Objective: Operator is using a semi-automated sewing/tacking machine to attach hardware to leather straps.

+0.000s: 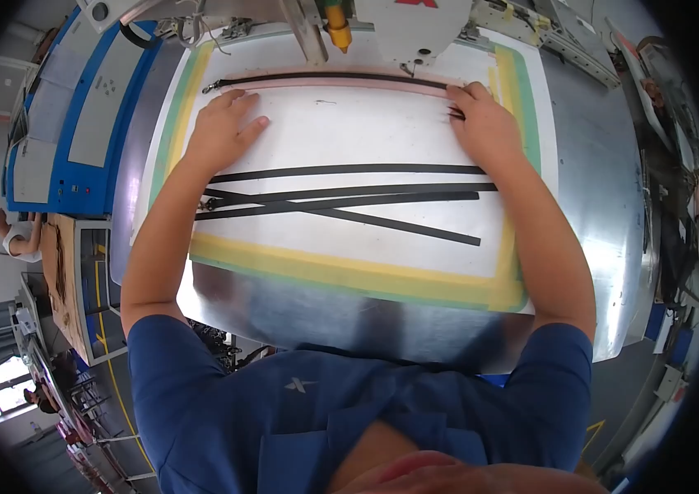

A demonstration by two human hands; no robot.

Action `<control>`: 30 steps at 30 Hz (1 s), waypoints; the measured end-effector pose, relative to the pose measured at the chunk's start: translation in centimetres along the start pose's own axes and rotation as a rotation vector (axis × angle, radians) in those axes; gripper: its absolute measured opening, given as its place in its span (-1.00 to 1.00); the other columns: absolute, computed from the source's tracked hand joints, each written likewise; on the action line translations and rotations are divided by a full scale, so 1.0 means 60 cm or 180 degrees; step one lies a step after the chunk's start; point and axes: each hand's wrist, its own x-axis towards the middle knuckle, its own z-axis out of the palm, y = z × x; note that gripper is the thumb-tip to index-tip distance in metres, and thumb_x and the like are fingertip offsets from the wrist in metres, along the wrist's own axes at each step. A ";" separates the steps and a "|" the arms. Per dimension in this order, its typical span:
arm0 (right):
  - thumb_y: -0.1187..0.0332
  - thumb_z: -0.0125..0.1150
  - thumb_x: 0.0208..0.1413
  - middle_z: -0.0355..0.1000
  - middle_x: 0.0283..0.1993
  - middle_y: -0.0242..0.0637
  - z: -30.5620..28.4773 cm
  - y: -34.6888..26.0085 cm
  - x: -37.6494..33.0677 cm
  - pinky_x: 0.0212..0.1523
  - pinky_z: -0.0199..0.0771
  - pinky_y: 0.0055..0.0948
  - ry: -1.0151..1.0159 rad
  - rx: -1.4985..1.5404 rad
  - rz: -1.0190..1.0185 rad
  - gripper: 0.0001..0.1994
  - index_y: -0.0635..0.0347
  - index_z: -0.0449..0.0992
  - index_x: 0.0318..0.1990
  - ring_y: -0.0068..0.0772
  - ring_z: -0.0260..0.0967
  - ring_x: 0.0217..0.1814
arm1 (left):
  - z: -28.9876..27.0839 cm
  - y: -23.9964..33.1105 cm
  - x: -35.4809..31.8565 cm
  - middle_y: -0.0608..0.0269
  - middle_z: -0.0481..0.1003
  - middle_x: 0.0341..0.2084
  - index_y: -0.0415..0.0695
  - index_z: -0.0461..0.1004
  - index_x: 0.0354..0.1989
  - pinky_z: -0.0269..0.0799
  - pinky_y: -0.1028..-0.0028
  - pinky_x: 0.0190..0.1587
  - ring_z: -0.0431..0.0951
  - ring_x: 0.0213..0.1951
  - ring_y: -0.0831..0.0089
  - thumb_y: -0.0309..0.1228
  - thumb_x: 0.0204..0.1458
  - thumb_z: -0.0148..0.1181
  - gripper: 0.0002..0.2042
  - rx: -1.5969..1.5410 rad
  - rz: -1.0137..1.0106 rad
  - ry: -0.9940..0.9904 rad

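A narrow black strap [325, 76] with a small metal fitting at its left end lies along a pinkish strip [284, 83] near the far side of the white work sheet [349, 132]. My right hand [485, 123] is closed on the strap's right end; a short dark piece shows under its fingers. Below the strap's left end rests my left hand [222, 132], its fingers stretched and its thumb apart, holding nothing. Several more black straps [349, 169] lie between my forearms, some crossing; a metal fitting shows beside my left forearm.
Yellow and green tape [349, 276] borders the sheet on a metal table [596, 206]. Above the far edge hang a yellow-tipped nozzle [338, 29] and a white machine head [411, 33]. A blue machine [86, 123] stands at left, with a person [20, 239] beside it.
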 end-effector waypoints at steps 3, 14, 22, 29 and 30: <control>0.31 0.23 0.20 0.46 0.15 -0.39 0.004 0.001 -0.001 0.05 0.61 -0.21 0.0048 0.0046 -0.0031 -0.61 -0.05 0.56 0.20 -0.15 0.55 0.04 | -0.002 -0.006 0.011 -0.10 0.49 0.19 -0.10 0.57 0.16 0.35 0.05 0.27 0.49 0.19 -0.09 -0.06 0.21 0.26 -0.54 -0.0084 -0.0029 -0.0109; 0.31 0.24 0.18 0.47 0.12 -0.38 0.013 0.006 0.005 0.03 0.60 -0.23 0.0132 0.0095 -0.0076 -0.62 -0.06 0.58 0.17 -0.19 0.56 0.02 | 0.033 0.144 0.107 -0.03 0.38 0.29 0.05 0.55 0.22 0.16 0.07 0.42 0.32 0.34 -0.06 -0.01 0.24 0.24 -0.54 -0.0450 0.0907 -0.0273; 0.34 0.23 0.16 0.47 0.16 -0.37 0.019 0.002 0.007 0.04 0.59 -0.24 0.0199 -0.0023 -0.0141 -0.60 -0.09 0.58 0.18 -0.17 0.55 0.03 | 0.082 0.200 0.135 -0.01 0.35 0.33 0.00 0.48 0.28 0.10 0.00 0.42 0.27 0.38 -0.01 0.14 0.22 0.16 -0.40 -0.0477 0.1300 0.0219; 0.40 0.21 0.14 0.44 0.20 -0.21 -0.007 -0.023 -0.001 0.07 0.56 -0.17 -0.0009 -0.0037 0.0043 -0.58 0.01 0.53 0.20 -0.03 0.51 0.09 | 0.059 0.195 0.133 0.04 0.44 0.23 -0.25 0.46 0.25 0.19 0.08 0.35 0.34 0.29 0.06 0.12 0.23 0.15 -0.33 -0.0182 0.0731 -0.0318; 0.43 0.21 0.13 0.43 0.21 -0.15 -0.019 -0.040 -0.003 0.08 0.55 -0.17 -0.0154 0.0021 0.0167 -0.57 0.07 0.51 0.20 0.01 0.50 0.10 | 0.058 0.187 0.123 0.04 0.44 0.23 -0.25 0.46 0.25 0.19 0.08 0.35 0.34 0.29 0.06 0.12 0.23 0.15 -0.33 -0.0175 0.0680 -0.0300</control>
